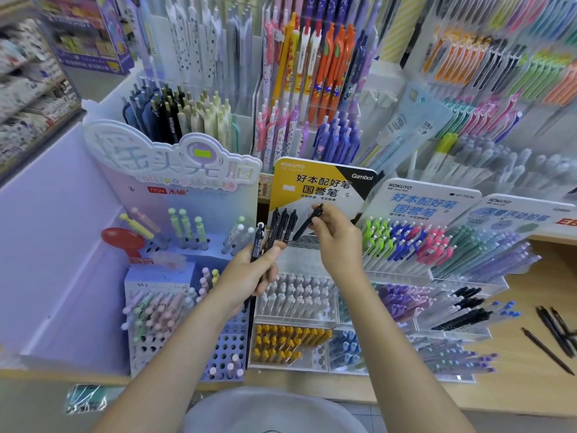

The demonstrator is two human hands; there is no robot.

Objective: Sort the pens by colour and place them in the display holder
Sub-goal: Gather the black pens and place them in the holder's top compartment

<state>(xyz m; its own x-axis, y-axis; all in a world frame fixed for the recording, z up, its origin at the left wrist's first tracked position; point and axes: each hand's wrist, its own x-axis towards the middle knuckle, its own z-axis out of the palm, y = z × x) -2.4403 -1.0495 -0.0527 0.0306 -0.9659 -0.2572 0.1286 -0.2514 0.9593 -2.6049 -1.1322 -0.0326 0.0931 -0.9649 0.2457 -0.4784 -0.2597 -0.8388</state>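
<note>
In the head view, one black pen (307,222) is pinched in the right hand (335,242), its long axis slanted, tip down-left toward the display holder (299,242) just beneath. A bundle of black pens (274,232) is gripped by the left hand (249,270), just left of it.

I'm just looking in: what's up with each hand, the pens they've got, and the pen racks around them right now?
left hand: grips a bunch of black pens, tips fanned upward.
right hand: pinches a single black pen, tilted, over the holder.
yellow-sign holder: front holes mostly unfilled.
loose black pens: lying flat on the wooden counter.
yellow pens: seated in their clear tray.
</note>
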